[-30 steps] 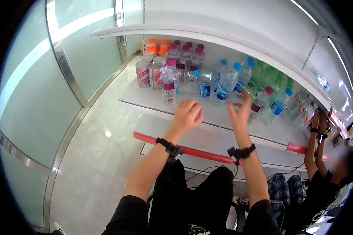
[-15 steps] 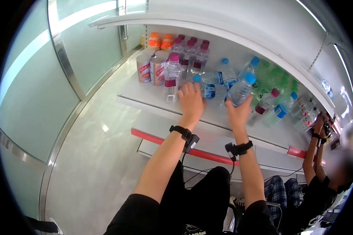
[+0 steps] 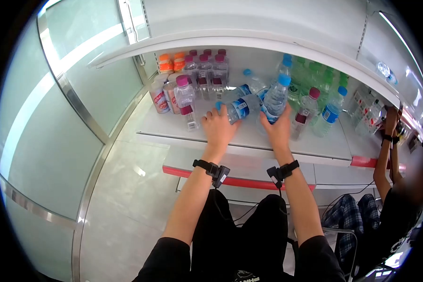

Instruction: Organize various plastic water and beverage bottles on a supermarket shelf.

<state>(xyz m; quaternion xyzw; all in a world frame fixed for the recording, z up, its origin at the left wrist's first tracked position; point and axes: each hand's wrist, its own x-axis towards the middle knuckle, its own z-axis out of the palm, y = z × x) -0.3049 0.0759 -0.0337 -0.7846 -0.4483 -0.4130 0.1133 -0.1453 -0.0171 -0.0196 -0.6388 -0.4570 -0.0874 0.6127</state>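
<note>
On the shelf (image 3: 174, 133), my right hand (image 3: 278, 129) is closed around the lower part of an upright clear water bottle (image 3: 275, 96) with a blue cap and blue label. To its left, my left hand (image 3: 218, 131) has its fingers curled over the neck end of a lying blue-capped water bottle (image 3: 242, 109). Behind that one lies another blue-labelled bottle (image 3: 241, 90). Just left of my left hand stands a clear bottle with a magenta cap (image 3: 185, 101). Right of my right hand is a second magenta-capped bottle (image 3: 303, 117), beside a blue-capped bottle (image 3: 330, 113).
Pinkish cans (image 3: 159, 97) and orange-capped bottles (image 3: 165, 63) stand at the left end, beside rows of magenta-capped bottles (image 3: 204, 73). Green bottles (image 3: 312, 77) stand behind on the right. An upper shelf edge (image 3: 249, 38) overhangs. A co-worker's arms (image 3: 385, 155) reach in at far right.
The bottle in my right hand has gone from tilted to nearly upright. The lying bottle under my left hand has turned somewhat, its base angled further back. The head view has shifted.
</note>
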